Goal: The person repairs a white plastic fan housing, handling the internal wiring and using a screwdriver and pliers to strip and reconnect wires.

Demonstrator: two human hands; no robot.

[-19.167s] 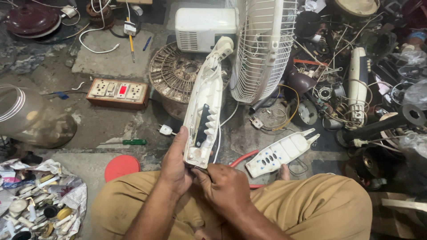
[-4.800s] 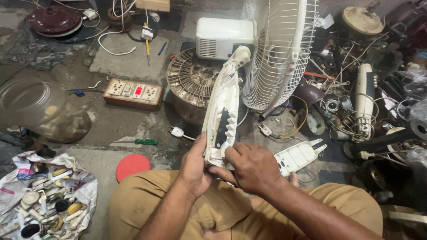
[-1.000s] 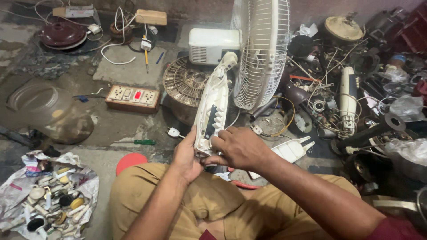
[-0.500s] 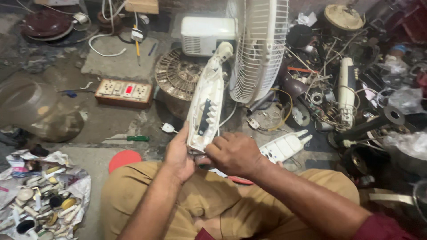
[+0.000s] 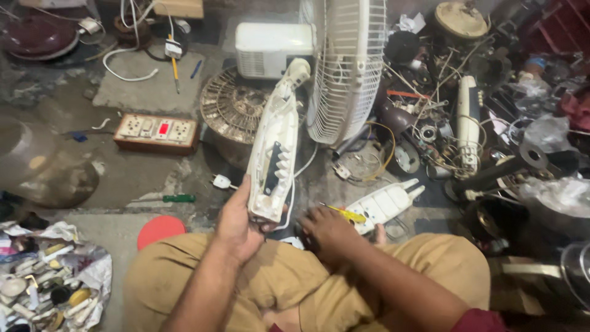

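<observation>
Left hand (image 5: 236, 224) wrapped around the lower end of a long cream plastic fan housing (image 5: 275, 147), thumb along its left edge, other fingers hidden behind it; gripping firmly, housing tilted up and away, top end near the white wire fan guard (image 5: 347, 67). Dark slot and a row of pale switch keys visible on the housing's face. Right hand (image 5: 329, 230) lowered beside the left, fingers curled together over a thin yellow-handled screwdriver (image 5: 344, 213), its tip pointing left toward the housing's base; exactly how the fingertips pinch it, cannot tell. Just right of that hand, a flat white plastic cover plate (image 5: 384, 203) on the floor. Both forearms resting over tan trousers (image 5: 295, 289), legs crossed.

Further out: a white mains plug (image 5: 221, 182) on a white cord beside the housing's foot, a green-handled screwdriver (image 5: 178, 198) on the concrete, a red round lid (image 5: 158, 229) at the left knee. Beyond, a wooden switchboard with sockets (image 5: 157, 131), a round ribbed metal motor part (image 5: 233, 110), a white boxy appliance (image 5: 270, 46). Tangled wires and fan parts (image 5: 442, 135) heaped on the right.
</observation>
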